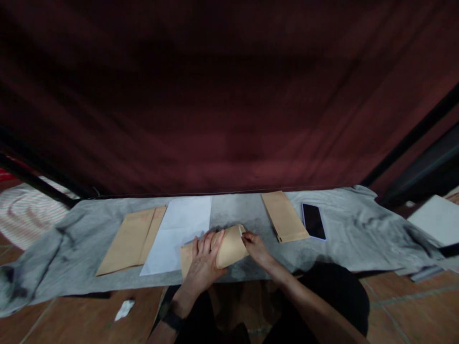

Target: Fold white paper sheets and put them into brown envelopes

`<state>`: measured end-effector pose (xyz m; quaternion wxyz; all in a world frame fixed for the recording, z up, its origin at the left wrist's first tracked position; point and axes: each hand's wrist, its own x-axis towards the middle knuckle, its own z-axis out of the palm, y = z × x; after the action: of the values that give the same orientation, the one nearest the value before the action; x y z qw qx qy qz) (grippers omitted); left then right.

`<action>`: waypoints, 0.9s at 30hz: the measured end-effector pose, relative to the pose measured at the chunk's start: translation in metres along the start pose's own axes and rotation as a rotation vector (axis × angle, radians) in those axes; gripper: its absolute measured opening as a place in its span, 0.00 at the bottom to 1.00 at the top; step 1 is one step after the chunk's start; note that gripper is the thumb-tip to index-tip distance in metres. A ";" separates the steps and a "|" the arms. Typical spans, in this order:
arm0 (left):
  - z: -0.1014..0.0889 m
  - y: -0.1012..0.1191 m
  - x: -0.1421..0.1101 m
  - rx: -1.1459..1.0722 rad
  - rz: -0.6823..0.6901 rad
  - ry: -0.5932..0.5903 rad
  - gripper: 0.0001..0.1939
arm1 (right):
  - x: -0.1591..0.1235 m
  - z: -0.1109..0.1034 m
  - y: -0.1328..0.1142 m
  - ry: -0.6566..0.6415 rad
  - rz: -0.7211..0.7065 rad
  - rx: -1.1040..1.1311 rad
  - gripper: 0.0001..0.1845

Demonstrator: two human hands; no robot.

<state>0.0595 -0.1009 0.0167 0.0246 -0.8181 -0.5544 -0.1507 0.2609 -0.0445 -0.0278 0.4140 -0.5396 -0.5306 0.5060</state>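
Observation:
A brown paper envelope (229,246) lies slightly aslant at the front edge of the grey cloth, its right part bulging upward. My left hand (206,260) rests on its left part with the fingers spread and pressing down. At the envelope's right end, the fingers of my right hand (254,242) are pinched together. A narrow white edge shows beside those fingertips, but what they pinch is too small to make out. White paper sheets (179,231) with a crease across them lie just left of my left hand.
More brown envelopes (127,241) lie at the left, and another brown envelope (285,217) lies right of my hands. Beside it is a phone (313,221) with a dark screen. Grey cloth (353,227) covers the low surface, and a dark red curtain (229,119) hangs behind.

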 end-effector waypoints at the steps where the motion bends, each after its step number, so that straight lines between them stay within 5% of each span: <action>1: 0.000 -0.001 0.001 0.003 0.000 0.000 0.59 | 0.000 0.000 0.000 0.004 0.005 0.011 0.13; 9: 0.004 -0.008 0.004 0.052 0.059 0.020 0.55 | -0.001 0.001 0.001 0.030 -0.035 0.134 0.09; 15: 0.000 -0.010 0.012 0.047 0.103 0.010 0.51 | -0.001 -0.007 -0.004 0.107 0.087 0.377 0.27; 18: -0.003 -0.010 0.017 0.024 0.085 0.026 0.49 | -0.004 -0.014 -0.006 0.011 0.167 0.459 0.17; 23: 0.006 0.005 0.014 -0.280 -0.214 0.243 0.41 | -0.005 -0.019 -0.001 0.124 0.199 0.533 0.14; 25: 0.014 0.019 0.011 -0.591 -0.432 0.323 0.39 | -0.003 -0.019 0.002 0.155 0.180 0.530 0.15; 27: 0.022 0.035 0.009 -1.007 -0.667 0.271 0.38 | -0.003 -0.017 0.003 0.167 0.155 0.506 0.15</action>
<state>0.0993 -0.1019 0.0022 -0.3429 -0.4853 -0.6330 -0.4962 0.2787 -0.0462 -0.0280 0.5380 -0.4979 -0.3085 0.6062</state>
